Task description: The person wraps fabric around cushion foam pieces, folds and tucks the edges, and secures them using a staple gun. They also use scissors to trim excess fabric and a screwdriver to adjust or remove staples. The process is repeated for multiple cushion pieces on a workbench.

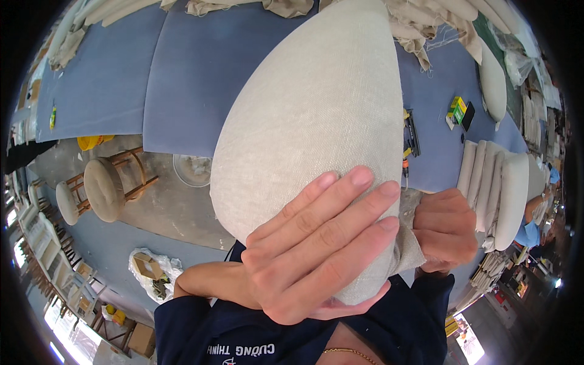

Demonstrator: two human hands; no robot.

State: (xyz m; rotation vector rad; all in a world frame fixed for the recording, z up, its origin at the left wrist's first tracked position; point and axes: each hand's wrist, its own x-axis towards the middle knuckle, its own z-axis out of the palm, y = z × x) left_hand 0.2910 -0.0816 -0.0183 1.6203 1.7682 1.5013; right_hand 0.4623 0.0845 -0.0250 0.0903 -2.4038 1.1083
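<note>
A large padded seat cushion (316, 109) in light beige woven fabric is held up close in front of me, tilted so its far end rises over the blue table. My left hand (316, 249) lies across its near end, fingers along the top and the thumb underneath, gripping the pad. At the cushion's near right edge, my right hand (444, 231) is closed in a fist around a loose flap of the same fabric (409, 252). The cushion's underside and my right fingertips are hidden.
Beyond the cushion is a blue-topped table (188, 73). A black staple gun (413, 134) and a yellow-green box (455, 111) lie on it. Padded panels (511, 201) stand in a row at right. Round-seated stools (104, 188) and a clear-bagged carton (152, 271) are at left.
</note>
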